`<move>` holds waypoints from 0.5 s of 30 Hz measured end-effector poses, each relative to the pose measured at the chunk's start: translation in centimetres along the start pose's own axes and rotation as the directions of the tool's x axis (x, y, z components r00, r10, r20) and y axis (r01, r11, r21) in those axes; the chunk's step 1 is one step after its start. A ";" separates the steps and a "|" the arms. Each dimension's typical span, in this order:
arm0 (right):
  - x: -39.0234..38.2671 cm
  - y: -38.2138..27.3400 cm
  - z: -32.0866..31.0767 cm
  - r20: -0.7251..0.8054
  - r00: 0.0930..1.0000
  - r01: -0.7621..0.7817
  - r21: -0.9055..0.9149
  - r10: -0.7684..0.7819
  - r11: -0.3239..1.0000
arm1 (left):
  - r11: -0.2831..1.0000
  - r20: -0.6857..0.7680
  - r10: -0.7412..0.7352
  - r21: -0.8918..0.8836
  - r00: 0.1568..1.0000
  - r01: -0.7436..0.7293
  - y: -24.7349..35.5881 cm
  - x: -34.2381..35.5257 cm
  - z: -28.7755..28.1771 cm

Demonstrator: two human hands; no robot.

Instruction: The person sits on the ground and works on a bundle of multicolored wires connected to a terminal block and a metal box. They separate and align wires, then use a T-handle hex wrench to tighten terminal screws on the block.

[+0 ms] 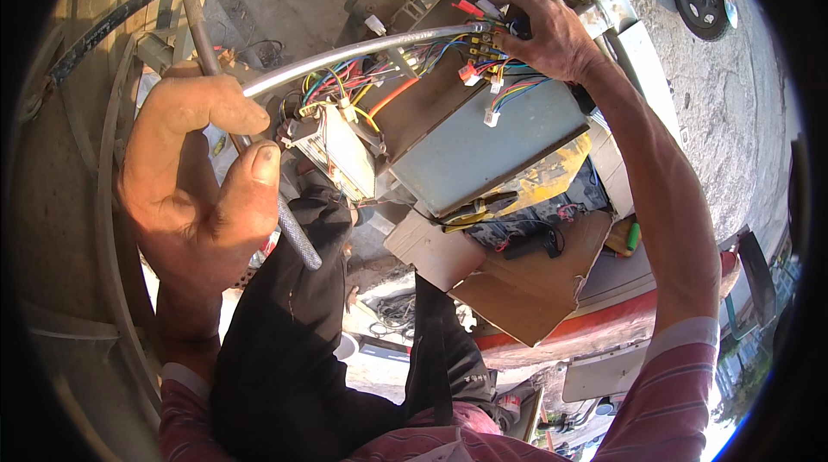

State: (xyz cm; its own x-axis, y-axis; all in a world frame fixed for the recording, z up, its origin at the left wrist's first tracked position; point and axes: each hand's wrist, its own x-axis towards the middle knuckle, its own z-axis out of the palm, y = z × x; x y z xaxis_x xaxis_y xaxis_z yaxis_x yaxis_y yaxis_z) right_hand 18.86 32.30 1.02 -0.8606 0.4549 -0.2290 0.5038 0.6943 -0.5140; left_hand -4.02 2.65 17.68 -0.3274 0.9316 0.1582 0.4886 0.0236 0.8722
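Sorting connectors on the wiring atop the grey box.

Right hand [552, 35] pinching a plug [517, 26] in the wire bundle [405, 74] at the grey box [492, 147]'s far edge; left hand [203, 182] clenched round the metal bar [293, 233]. Best kept steady, easing one plug free without tugging neighbours.

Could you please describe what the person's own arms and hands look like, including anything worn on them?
Both hands are bare, without gloves, rings or a watch that I can see. The left hand and right hand look grimy, with dirt around the nails. Each arm wears a long sleeve in pink-red with thin pale stripes and a lighter cuff. The right sleeve is pushed up, leaving the forearm bare; the left sleeve ends near the wrist.
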 end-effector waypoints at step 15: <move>-0.1 0.1 -0.1 0.000 1.000 0.002 0.028 -0.002 1.000 | 0.907 0.162 0.301 0.255 0.940 -0.335 -1.9 1.2 -1.2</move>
State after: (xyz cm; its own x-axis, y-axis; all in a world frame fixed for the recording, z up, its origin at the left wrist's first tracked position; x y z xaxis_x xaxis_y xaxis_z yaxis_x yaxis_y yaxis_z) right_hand 18.98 32.33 1.07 -0.8618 0.4530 -0.2280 0.4994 0.6797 -0.5372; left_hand -6.29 3.27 16.72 -0.0296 0.9413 0.3362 0.7592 -0.1976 0.6202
